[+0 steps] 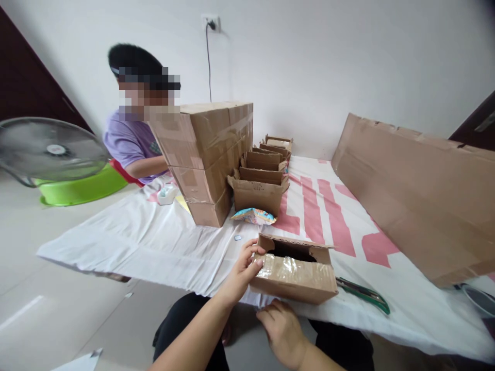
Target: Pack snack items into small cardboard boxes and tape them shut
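Observation:
A small cardboard box with clear tape on its near side sits at the table's front edge, its top flaps parted over a dark inside. My left hand grips the box's left end, thumb on the taped side and fingers at the top edge. Below the box, just off the table edge, my right hand is closed with fingers curled together; whatever it may hold is hidden. Right of the box lies a green utility knife. Behind the box rests a blue snack packet.
Taped boxes form a tall stack at the left, beside a row of opened boxes. A large cardboard sheet leans at the right. A person in a purple shirt sits behind the stack, near a fan.

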`<state>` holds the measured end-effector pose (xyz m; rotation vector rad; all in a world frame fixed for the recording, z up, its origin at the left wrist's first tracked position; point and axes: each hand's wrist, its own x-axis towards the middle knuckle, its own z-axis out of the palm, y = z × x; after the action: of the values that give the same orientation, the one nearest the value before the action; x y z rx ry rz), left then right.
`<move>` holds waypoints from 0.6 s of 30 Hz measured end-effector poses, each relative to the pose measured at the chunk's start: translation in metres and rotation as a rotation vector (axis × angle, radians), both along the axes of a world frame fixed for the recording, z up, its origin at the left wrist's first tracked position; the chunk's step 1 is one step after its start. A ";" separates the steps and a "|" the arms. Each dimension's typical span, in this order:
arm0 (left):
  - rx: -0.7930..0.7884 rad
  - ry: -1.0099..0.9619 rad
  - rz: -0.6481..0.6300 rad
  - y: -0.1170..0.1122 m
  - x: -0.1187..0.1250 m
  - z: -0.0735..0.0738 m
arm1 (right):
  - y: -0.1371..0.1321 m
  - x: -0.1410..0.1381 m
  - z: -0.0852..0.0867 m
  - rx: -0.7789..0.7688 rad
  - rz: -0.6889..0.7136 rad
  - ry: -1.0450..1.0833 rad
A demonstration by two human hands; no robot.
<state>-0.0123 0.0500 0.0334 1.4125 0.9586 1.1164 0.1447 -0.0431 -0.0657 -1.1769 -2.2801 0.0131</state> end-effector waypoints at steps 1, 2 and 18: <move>0.001 0.002 0.006 0.000 0.000 0.000 | 0.001 -0.001 -0.001 0.010 -0.001 0.000; 0.004 0.005 0.013 -0.001 0.000 0.001 | 0.002 -0.002 -0.002 0.021 -0.011 -0.002; 0.031 0.063 0.010 0.001 -0.002 -0.006 | 0.005 -0.008 -0.014 0.174 -0.186 -0.100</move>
<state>-0.0141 0.0513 0.0277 1.4768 0.9975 1.1043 0.1364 -0.0382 -0.0794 -1.3163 -2.1964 -0.3149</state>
